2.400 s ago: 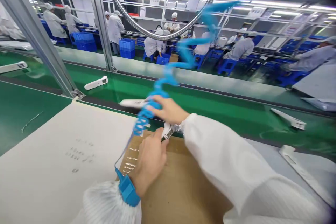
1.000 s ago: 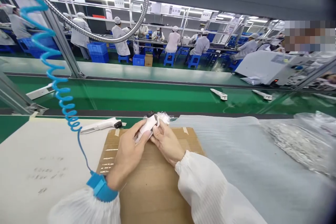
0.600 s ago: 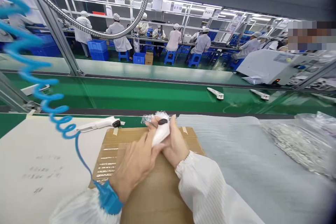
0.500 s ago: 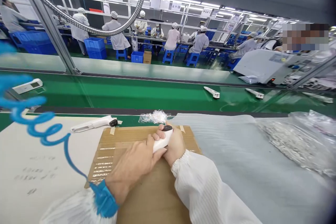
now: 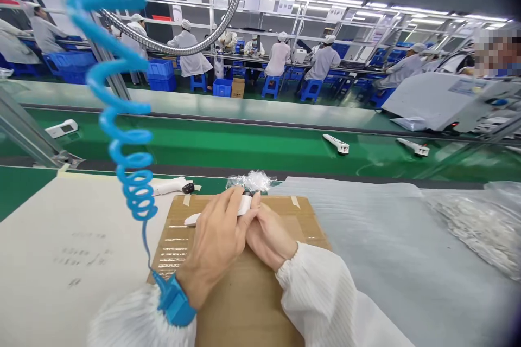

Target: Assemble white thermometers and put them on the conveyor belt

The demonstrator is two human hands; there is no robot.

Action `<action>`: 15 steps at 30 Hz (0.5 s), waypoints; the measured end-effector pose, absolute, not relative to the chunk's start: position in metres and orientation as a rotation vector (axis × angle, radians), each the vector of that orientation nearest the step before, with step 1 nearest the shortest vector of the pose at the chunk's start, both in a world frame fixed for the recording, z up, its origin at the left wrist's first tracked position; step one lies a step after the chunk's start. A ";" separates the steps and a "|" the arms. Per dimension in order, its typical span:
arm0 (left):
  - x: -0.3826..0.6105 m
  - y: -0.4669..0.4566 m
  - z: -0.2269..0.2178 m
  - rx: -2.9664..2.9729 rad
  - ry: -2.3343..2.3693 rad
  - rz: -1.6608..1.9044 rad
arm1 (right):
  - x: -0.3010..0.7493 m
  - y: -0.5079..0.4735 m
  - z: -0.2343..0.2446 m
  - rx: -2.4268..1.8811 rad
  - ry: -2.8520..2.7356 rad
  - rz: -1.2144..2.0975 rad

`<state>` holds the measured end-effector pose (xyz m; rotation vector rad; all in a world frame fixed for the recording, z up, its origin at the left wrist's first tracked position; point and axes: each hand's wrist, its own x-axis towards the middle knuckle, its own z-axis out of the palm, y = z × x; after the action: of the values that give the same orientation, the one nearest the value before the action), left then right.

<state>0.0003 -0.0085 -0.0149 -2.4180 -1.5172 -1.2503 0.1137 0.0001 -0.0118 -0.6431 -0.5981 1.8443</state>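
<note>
Both my hands are closed on one slim white handheld device (image 5: 245,205) with a black end. Its narrow white tail pokes out to the left from under my left hand (image 5: 220,230), whose fingers lie across the body. My right hand (image 5: 269,232) grips the black-ended side, thumb up along it; its fingers are partly hidden. Beneath them lies a flat brown cardboard sheet (image 5: 252,303) with strips of clear tape. A second white device with a black end (image 5: 173,186) rests beyond the sheet's far left corner. Crumpled clear plastic (image 5: 254,180) sits just past my hands.
A blue coiled cord (image 5: 136,160) runs up from my left wristband (image 5: 178,303). Ahead, a green conveyor belt (image 5: 244,149) carries several white devices. White foam sheeting (image 5: 366,260) and a clear bag of small white parts (image 5: 480,227) lie right. Co-workers sit across the line.
The device has turned from pointing up and away to lying more sideways, its tail now showing at left. My left hand has moved over it. The view has shifted left.
</note>
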 end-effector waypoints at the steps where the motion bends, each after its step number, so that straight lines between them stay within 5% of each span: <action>1: 0.001 -0.008 -0.015 -2.402 -1.478 -1.249 | 0.111 -0.001 -0.012 -0.660 -0.588 1.836; 5: -0.003 -0.008 -0.014 -2.495 -1.572 -1.169 | 0.108 0.001 -0.016 -0.663 -0.568 1.826; 10: -0.037 0.007 0.006 -2.680 -2.170 -0.569 | 0.119 0.016 -0.026 -0.683 -0.523 1.642; 15: -0.072 0.075 0.032 -2.793 -2.443 -0.656 | 0.132 0.023 -0.032 -0.854 -0.607 1.563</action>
<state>-0.0725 0.0754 0.0316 -2.7927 -2.4429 -0.6559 0.1317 0.0226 -0.0324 -0.8539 -0.6073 1.5627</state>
